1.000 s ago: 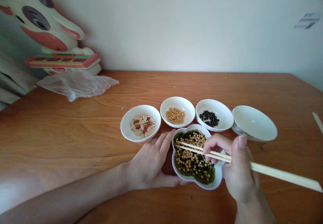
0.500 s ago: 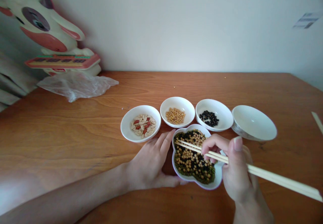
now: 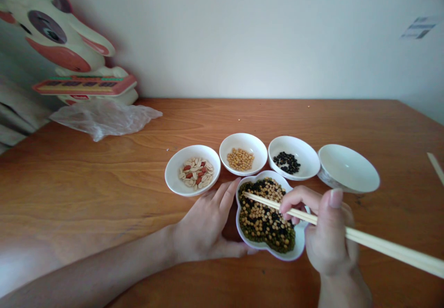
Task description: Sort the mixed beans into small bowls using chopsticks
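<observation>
1. The right hand [image 3: 329,238] was clamped on a pair of long, pale wooden chopsticks [image 3: 388,244], thumb up top and fingers curled in. The back ends ran off toward the right edge of the view.
2. The chopstick tips were close together and down at the beans, over on the left side of a white, flower-shaped bowl with a pale lilac rim [image 3: 299,251]. Couldn't tell if they had a bean pinched, way too small to make out.
3. That flower bowl sat on a glossy, reddish-brown wooden table [image 3: 104,178], right between the two hands. Inside was a jumble of small green, black and tan beans [image 3: 267,215], with some bare white showing at the lower right.
4. The left hand [image 3: 201,231] had its thumb and fingers spread apart, kinda cupped around the flower bowl's left side: fingertips by the far part of the rim, thumb by the near part.
5. Just behind that, four round white bowls stood in a row. From left to right, the first had cream and red-skinned peanuts [image 3: 196,173], the second yellow-tan beans [image 3: 240,159], the third shiny black beans [image 3: 286,163]. The fourth bowl [image 3: 350,167] showed its smooth white inside.
6. Back left was a big cream-and-pink plastic cow toy [image 3: 62,58] with a little keyboard, plus a crumpled clear plastic bag [image 3: 107,119] in front.
</observation>
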`<state>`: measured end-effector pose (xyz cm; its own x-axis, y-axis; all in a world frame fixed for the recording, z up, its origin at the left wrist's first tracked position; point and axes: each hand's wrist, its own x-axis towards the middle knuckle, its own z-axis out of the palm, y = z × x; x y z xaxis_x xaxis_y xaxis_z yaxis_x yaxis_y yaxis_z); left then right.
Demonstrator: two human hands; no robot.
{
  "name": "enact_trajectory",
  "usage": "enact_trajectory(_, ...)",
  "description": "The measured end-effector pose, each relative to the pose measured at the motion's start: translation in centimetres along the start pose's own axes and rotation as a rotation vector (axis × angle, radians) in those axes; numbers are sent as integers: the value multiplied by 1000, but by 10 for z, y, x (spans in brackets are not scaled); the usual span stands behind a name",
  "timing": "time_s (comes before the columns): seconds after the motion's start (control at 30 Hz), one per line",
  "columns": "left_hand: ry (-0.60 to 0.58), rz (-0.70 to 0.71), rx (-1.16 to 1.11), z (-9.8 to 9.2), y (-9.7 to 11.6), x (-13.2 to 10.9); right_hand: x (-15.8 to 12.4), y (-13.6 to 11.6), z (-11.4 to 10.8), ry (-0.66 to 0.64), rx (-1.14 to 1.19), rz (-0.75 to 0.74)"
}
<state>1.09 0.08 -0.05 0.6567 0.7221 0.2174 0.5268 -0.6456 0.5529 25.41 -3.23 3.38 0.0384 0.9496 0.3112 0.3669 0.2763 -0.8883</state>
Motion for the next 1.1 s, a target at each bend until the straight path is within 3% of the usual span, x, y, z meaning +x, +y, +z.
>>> enact_trajectory(0.4, 2, -2, 4, 1, 0, 0, 0, -2, 0, -102, 24, 28)
enact_trajectory(0.87, -9, -7, 20, 2, -1, -1, 0, -6, 5, 52, -1, -18)
enact_trajectory(1.1, 4, 20, -2, 1, 0, -1, 0, 4, -13, 221, 65, -15)
